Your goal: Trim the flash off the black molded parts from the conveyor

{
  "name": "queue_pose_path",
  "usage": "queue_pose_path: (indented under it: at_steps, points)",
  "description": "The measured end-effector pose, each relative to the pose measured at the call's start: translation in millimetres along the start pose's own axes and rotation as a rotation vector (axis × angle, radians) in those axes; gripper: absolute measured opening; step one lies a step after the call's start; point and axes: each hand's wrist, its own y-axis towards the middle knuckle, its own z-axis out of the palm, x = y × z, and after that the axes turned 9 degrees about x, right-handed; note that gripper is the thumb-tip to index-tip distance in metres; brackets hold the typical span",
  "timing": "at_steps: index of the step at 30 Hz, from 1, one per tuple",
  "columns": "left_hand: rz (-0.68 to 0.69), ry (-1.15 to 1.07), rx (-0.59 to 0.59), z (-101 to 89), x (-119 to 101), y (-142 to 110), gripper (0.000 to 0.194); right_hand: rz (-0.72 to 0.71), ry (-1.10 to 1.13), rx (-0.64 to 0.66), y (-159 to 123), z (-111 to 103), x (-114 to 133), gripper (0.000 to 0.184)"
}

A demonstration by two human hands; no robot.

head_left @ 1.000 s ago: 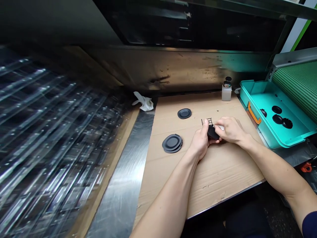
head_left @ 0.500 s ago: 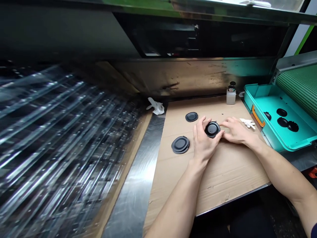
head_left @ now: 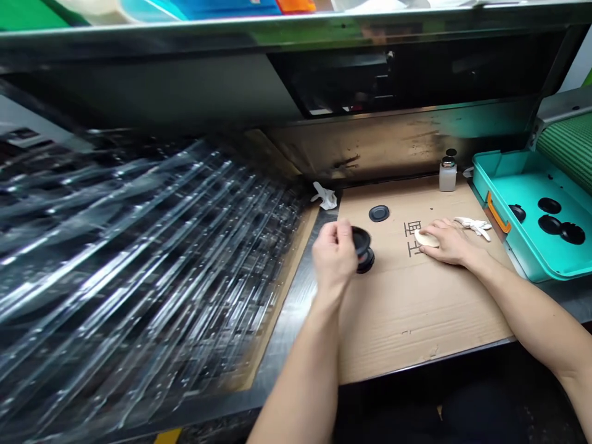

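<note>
My left hand [head_left: 337, 250] is closed on a black round plastic disc [head_left: 361, 239], tilted on edge beside the fingers. Just under it sits another black disc [head_left: 366, 261] on the cardboard sheet [head_left: 407, 314]; whether the two touch I cannot tell. My right hand [head_left: 444, 240] rests low over the cardboard, fingers bent around a cream-white pad [head_left: 426, 238] that lies by the printed characters. Farther back lies a single black disc [head_left: 379, 213].
A teal bin [head_left: 546, 259] with several black discs stands on the right. White crumpled cloths [head_left: 474, 227] and a pump bottle [head_left: 447, 177] are on the cardboard. Stacked clear plastic trays [head_left: 152, 290] fill the left side. A metal shelf runs overhead.
My left hand has carried the black disc leftward, away from my right hand, to the discs on the left. The white pad under my right hand now shows. The view has shifted left.
</note>
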Motion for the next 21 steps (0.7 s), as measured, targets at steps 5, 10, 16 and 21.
queue_pose_path:
  at_steps: [5, 10, 16, 21]
  points:
    - [-0.091, 0.621, 0.222, -37.5, 35, 16, 0.033, 0.009, 0.002, 0.007, 0, 2, 1, 0.039]
    - [-0.08, 0.859, 0.412, -25.9, 44, 18, 0.043, 0.006, 0.008, -0.008, 0, 4, 0, 0.037]
    - [-0.162, 1.008, 0.464, -20.7, 26, 16, 0.072, 0.004, 0.002, 0.025, 1, 6, 1, 0.041]
    - [-0.158, 1.107, 0.581, -12.4, 10, 6, 0.098, -0.001, 0.017, 0.027, 2, 7, 1, 0.042]
